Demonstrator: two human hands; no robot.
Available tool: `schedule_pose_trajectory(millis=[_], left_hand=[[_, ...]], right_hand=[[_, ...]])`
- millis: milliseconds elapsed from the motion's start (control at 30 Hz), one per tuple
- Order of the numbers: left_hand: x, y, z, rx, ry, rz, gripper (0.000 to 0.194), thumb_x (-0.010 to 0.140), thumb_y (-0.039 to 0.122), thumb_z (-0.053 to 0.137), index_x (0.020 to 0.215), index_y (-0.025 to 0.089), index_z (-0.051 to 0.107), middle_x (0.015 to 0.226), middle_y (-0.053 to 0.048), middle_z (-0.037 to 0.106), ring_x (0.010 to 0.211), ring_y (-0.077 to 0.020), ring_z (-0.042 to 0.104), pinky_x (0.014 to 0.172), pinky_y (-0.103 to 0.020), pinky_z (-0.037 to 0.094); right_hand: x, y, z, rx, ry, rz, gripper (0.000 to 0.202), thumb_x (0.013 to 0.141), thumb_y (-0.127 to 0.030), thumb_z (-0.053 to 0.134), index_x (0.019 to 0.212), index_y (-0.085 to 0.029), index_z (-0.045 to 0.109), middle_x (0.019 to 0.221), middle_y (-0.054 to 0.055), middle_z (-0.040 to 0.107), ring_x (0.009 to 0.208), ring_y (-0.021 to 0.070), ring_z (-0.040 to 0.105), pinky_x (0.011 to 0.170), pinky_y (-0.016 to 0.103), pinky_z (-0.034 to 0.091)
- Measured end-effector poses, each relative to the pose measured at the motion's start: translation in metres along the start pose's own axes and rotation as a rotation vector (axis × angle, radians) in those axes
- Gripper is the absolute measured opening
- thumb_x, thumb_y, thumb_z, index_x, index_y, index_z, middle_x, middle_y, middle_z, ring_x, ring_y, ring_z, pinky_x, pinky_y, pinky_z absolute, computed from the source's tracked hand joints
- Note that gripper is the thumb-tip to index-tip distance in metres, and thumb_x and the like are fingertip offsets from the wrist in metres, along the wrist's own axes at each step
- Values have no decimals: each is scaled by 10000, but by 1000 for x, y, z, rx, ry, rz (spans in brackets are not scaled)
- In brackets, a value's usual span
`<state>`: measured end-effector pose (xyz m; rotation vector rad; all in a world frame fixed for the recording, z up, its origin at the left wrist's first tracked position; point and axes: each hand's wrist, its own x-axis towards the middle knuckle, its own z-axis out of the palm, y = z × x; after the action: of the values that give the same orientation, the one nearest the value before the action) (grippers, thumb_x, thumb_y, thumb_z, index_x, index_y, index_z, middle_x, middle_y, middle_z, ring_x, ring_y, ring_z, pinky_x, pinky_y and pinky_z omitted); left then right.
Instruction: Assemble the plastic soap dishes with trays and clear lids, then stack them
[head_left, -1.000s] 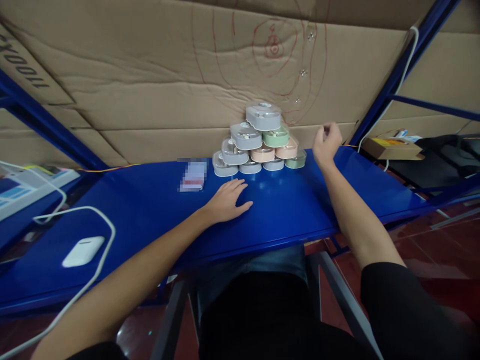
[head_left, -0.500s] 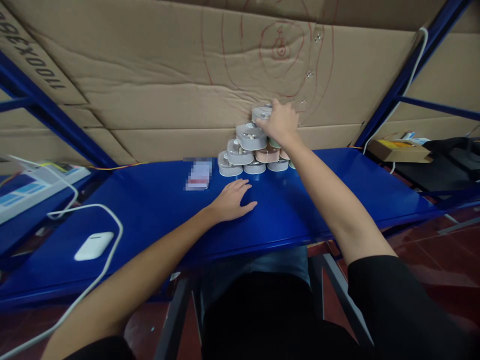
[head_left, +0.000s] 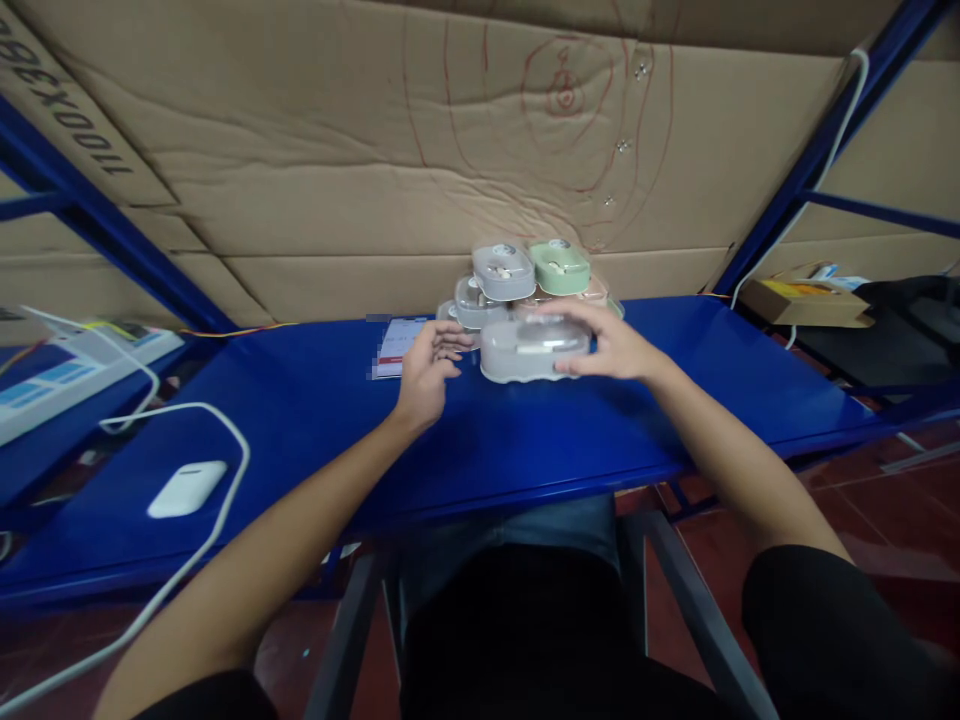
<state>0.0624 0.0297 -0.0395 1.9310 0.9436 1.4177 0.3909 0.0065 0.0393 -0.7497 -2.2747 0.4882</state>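
My right hand (head_left: 611, 343) grips the right end of a grey oval box with a clear lid (head_left: 517, 352), thumb low and fingers over the top. The box is in front of the stack, and I cannot tell whether it touches the table. To its left, my left hand (head_left: 429, 370) is raised with curved fingers apart, touching nothing. Behind, similar boxes are stacked against the cardboard: a grey box (head_left: 504, 273) and a green box (head_left: 561, 268) lie on top. The lower boxes are partly hidden by the held one.
A phone-like flat thing (head_left: 394, 345), partly blurred, lies left of the stack on the blue table (head_left: 315, 420). A white earbud case (head_left: 187, 489) and a white cable (head_left: 241, 455) are at left. Behind stands a cardboard wall (head_left: 337, 220). A small carton (head_left: 806, 303) sits at right.
My right hand has brought the top grey box down off the stack and toward me. My left hand has lifted and shifted left, its fingers now curved toward the box.
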Motion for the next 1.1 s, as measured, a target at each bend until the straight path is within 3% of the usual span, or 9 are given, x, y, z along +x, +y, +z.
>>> schedule_pose_trajectory(millis=[67, 167, 267, 367, 467, 567, 700, 900, 1100], left_hand=[[2, 0, -4, -73, -97, 15, 586, 821, 360, 639, 1393, 239, 608, 1356, -150, 799, 1271, -341, 780, 1063, -540, 648], [-3, 6, 0, 49, -340, 19, 738, 898, 501, 757, 1549, 232, 536, 1523, -200, 729, 1407, -387, 723, 1180, -592, 592], [-12, 11, 8, 268, -507, -28, 1055, 772, 613, 960, 1646, 252, 493, 1646, -219, 648, 1526, -463, 635, 1243, -645, 543], [-16, 9, 12, 345, -522, -59, 1235, 681, 615, 1037, 1708, 278, 439, 1640, -213, 657, 1521, -487, 641, 1233, -665, 550], [-15, 3, 12, 324, -503, -44, 1240, 692, 592, 1033, 1722, 280, 419, 1569, -224, 705, 1439, -483, 709, 1187, -681, 578], [-14, 1, 12, 300, -499, -40, 1239, 695, 578, 1027, 1721, 258, 412, 1564, -246, 704, 1436, -487, 713, 1183, -689, 578], [-12, 10, 10, 308, -520, -58, 1250, 696, 586, 1013, 1724, 228, 399, 1551, -247, 707, 1438, -482, 711, 1199, -681, 572], [-1, 17, -11, 501, -617, -52, 1118, 702, 623, 995, 1643, 218, 545, 1680, -253, 617, 1566, -537, 585, 1255, -703, 526], [4, 20, -21, 550, -657, -58, 1122, 724, 642, 972, 1669, 215, 542, 1721, -237, 587, 1584, -542, 562, 1280, -703, 504]], right_hand=[[-13, 11, 16, 54, -81, -6, 701, 876, -610, 908, 1494, -337, 722, 1545, 83, 741, 1437, 367, 688, 1289, 590, 507], [-21, 27, 37, 68, -144, -12, 747, 856, -584, 937, 1516, -322, 706, 1539, 107, 728, 1438, 369, 677, 1275, 606, 518], [-23, 35, 49, 52, -175, -45, 815, 837, -576, 951, 1558, -315, 673, 1555, 126, 693, 1441, 361, 667, 1272, 597, 523], [-27, 37, 56, 24, -169, -36, 945, 814, -607, 962, 1642, -320, 608, 1608, 140, 645, 1487, 385, 636, 1295, 614, 506], [-27, 34, 65, -24, -135, 63, 1103, 776, -714, 968, 1709, -311, 540, 1608, 158, 640, 1481, 421, 638, 1283, 634, 525], [-23, 27, 69, -55, -85, 93, 1075, 785, -770, 937, 1674, -282, 579, 1548, 170, 683, 1427, 431, 674, 1245, 632, 558], [-24, 18, 41, -26, -4, 100, 971, 801, -731, 942, 1602, -274, 638, 1566, 161, 706, 1432, 425, 688, 1261, 632, 544], [-61, 34, -30, -59, -55, 388, 954, 716, -661, 1008, 1534, -285, 691, 1531, 137, 760, 1376, 423, 741, 1234, 635, 572], [-83, 57, -36, -158, -196, 512, 1013, 613, -578, 1059, 1512, -249, 729, 1502, 147, 777, 1396, 448, 731, 1252, 664, 546]])
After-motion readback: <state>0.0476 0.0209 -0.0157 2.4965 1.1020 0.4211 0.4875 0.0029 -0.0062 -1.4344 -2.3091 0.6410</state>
